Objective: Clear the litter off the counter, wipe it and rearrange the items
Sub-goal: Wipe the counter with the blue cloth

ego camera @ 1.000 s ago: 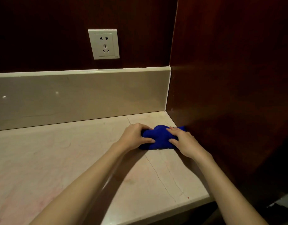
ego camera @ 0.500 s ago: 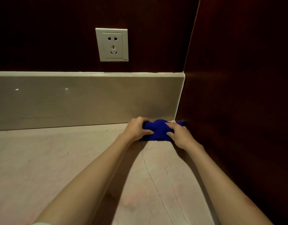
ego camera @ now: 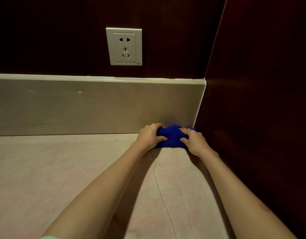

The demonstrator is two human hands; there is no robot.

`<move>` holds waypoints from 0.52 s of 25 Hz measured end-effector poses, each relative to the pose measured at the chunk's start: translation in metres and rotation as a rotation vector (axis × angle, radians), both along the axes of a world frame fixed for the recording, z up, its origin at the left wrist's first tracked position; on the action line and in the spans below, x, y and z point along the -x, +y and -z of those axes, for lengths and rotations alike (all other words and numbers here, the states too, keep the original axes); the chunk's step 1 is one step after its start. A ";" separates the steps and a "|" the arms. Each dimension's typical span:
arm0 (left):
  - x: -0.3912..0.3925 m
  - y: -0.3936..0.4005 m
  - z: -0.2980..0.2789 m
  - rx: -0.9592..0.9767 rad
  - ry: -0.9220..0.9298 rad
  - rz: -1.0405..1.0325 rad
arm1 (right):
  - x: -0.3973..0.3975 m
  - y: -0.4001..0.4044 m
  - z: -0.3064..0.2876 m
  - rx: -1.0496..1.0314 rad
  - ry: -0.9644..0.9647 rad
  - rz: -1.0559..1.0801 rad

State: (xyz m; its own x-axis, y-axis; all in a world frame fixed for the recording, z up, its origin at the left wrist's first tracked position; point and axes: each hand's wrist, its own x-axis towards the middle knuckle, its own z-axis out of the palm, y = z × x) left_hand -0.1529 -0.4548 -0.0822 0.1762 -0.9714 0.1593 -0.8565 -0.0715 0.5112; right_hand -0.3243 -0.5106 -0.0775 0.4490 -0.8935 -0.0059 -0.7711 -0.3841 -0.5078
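Here, blue cloth (ego camera: 173,138): bunched, vivid, fuzzy-looking, lying on the pale marble desk (ego camera: 62,169) in the far right corner. Left hand (ego camera: 149,136) grip curled on its left end, right hand (ego camera: 194,141) grip on its right end; cloth between them.

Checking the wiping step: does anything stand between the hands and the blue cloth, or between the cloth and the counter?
Nothing visible. The left hand and right hand both grip the blue cloth, which lies on the counter in the back right corner, against the backsplash.
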 end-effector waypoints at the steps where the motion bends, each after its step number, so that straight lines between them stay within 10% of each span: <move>1: 0.000 0.001 0.000 -0.004 0.002 0.000 | 0.000 0.000 0.000 0.001 -0.006 -0.004; 13: -0.032 0.018 -0.007 -0.067 0.034 0.040 | -0.023 0.022 0.004 0.044 -0.022 -0.048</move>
State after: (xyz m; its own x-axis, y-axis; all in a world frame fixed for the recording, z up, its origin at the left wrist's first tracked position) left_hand -0.1210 -0.4365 -0.0748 0.1418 -0.9860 0.0879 -0.8414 -0.0732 0.5354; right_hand -0.3008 -0.4887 -0.0818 0.4913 -0.8699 0.0435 -0.7397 -0.4431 -0.5064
